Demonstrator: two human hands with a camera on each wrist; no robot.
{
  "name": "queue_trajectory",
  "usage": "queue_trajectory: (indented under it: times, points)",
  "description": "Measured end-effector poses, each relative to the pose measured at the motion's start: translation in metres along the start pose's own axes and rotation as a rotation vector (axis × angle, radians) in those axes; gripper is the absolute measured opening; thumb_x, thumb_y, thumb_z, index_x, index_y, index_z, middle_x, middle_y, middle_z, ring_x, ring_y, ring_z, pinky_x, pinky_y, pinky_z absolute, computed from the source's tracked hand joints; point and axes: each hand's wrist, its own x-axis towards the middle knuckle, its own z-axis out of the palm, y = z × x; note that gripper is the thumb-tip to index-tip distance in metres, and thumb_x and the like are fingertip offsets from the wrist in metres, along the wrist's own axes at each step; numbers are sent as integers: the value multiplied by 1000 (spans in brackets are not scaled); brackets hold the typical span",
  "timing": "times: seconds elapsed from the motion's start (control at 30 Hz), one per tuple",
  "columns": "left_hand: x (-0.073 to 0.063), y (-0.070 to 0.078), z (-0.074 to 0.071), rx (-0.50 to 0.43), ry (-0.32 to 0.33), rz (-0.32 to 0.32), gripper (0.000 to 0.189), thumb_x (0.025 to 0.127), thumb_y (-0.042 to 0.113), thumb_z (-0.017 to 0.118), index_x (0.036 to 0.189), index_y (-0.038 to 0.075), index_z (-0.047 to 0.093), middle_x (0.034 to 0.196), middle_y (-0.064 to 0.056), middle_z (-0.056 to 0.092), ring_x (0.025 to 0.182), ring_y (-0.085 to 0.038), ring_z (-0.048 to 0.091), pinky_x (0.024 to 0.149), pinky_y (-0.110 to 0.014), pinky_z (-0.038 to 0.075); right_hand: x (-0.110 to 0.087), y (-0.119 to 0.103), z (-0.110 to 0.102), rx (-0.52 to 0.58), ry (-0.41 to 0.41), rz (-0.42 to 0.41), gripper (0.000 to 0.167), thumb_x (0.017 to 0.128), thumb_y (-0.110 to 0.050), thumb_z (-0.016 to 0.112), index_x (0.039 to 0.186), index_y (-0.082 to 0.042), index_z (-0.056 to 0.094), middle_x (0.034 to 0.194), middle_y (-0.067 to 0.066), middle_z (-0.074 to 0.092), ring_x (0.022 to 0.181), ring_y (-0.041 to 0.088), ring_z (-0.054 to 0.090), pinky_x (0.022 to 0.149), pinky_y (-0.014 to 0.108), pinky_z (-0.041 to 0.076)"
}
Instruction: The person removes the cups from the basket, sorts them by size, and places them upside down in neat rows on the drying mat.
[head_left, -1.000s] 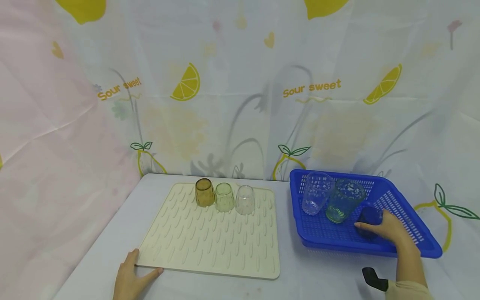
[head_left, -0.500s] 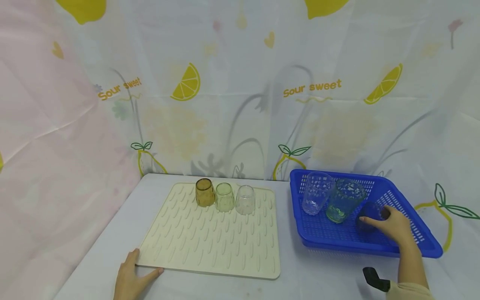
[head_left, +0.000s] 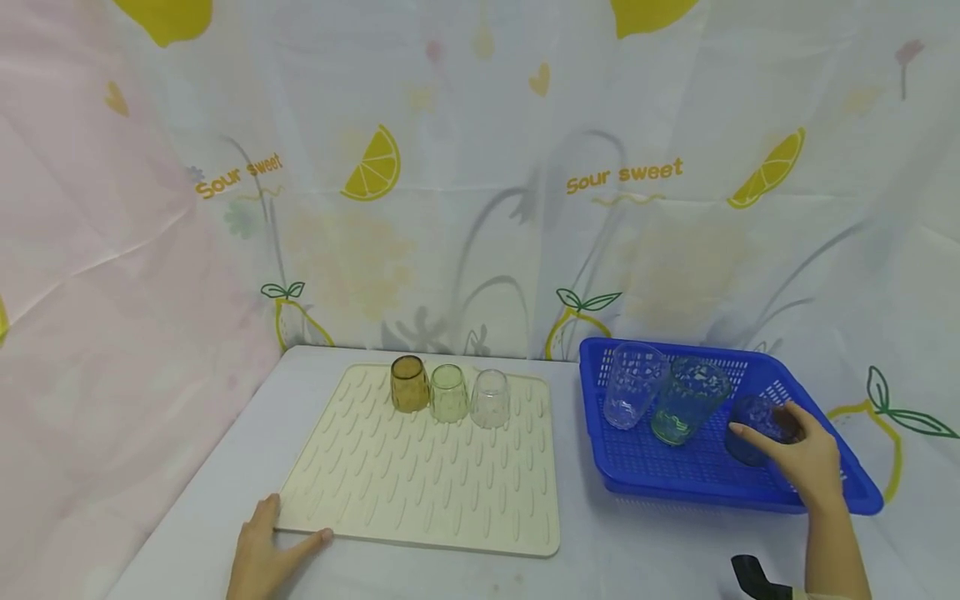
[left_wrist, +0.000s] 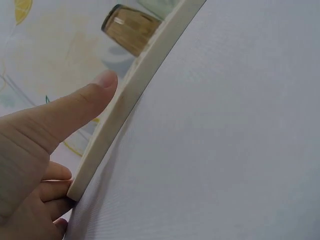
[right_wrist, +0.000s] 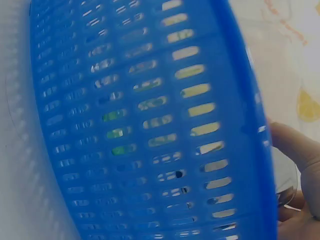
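Dark-blue glass (head_left: 752, 415) was held inside the blue basket (head_left: 675, 494), between the thumb and fingers of my right hand (head_left: 812, 460); a green glass (head_left: 687, 402) and a tall clear glass (head_left: 633, 387) were to its left. My left hand (head_left: 262, 554), thumb and fingers spread, rested at the near left corner of the cream mat (head_left: 420, 492), which bore three small tumblers (head_left: 448, 396).
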Motion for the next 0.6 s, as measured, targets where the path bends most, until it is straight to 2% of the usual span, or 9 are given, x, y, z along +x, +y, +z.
queue_trajectory:
  times: [0.07, 0.1, 0.17, 0.23, 0.3, 0.37, 0.43, 0.53, 0.6]
  points:
    - [1, 1, 1, 9, 24, 20, 106, 70, 39, 80, 132, -24, 23, 133, -44, 31, 122, -59, 28, 103, -69, 23, -3, 0, -1, 31, 10, -1, 92, 82, -35, 73, 149, -2, 20, 141, 24, 40, 126, 31, 42, 106, 38, 39]
    - [2, 2, 2, 12, 46, 38, 105, 69, 39, 81, 131, -25, 25, 131, -44, 33, 121, -59, 30, 101, -71, 23, -5, -1, -1, 34, 12, 0, 92, 82, -35, 73, 149, -4, 20, 142, 22, 41, 127, 27, 42, 106, 28, 39]
    - [4, 4, 3, 9, 78, 65, 104, 68, 38, 82, 130, -26, 26, 130, -45, 34, 121, -59, 29, 101, -73, 20, -10, -6, -3, 24, 12, -7, 90, 82, -36, 73, 150, -6, 21, 143, 20, 41, 128, 20, 43, 98, 8, 37]
    - [5, 9, 4, -13, 95, 89, 104, 68, 37, 82, 129, -26, 26, 132, -46, 32, 124, -60, 26, 101, -75, 14, -15, -15, -7, 45, -19, -29, 91, 83, -33, 72, 150, -5, 18, 144, 26, 36, 133, 23, 38, 99, 6, 34]
    - [7, 15, 3, -42, 94, 105, 104, 69, 37, 81, 130, -27, 26, 133, -47, 29, 126, -61, 23, 101, -76, 10, -21, -24, -8, 40, -11, -43, 90, 82, -33, 73, 150, -6, 21, 144, 23, 38, 127, 4, 42, 84, -6, 32]
    - [8, 25, 2, -85, 58, 97, 103, 72, 38, 79, 132, -26, 24, 136, -48, 23, 127, -62, 18, 103, -73, 10, -26, -32, -9, 53, 3, -59, 89, 81, -32, 75, 149, -5, 23, 141, 14, 46, 115, -9, 43, 82, -7, 32]
    - [10, 34, 2, -111, 38, 108, 99, 74, 37, 78, 133, -24, 26, 137, -46, 25, 127, -62, 21, 103, -71, 19, -30, -38, -8, 79, 18, -77, 88, 80, -29, 76, 148, -4, 26, 131, -2, 53, 101, -18, 40, 80, -7, 33]
    - [13, 49, 5, -167, 35, 155, 87, 77, 34, 77, 133, -18, 34, 135, -40, 38, 125, -57, 31, 99, -68, 31, -37, -46, -5, 134, 29, -108, 85, 79, -24, 78, 146, -3, 29, 115, -20, 51, 95, -20, 41, 78, -5, 36]
    - [14, 58, 9, -215, 52, 208, 77, 78, 29, 76, 131, -15, 41, 128, -34, 50, 121, -54, 41, 96, -66, 37, -41, -50, -3, 161, 26, -132, 85, 78, -20, 78, 146, -1, 30, 113, -24, 49, 96, -19, 42, 79, -4, 37]
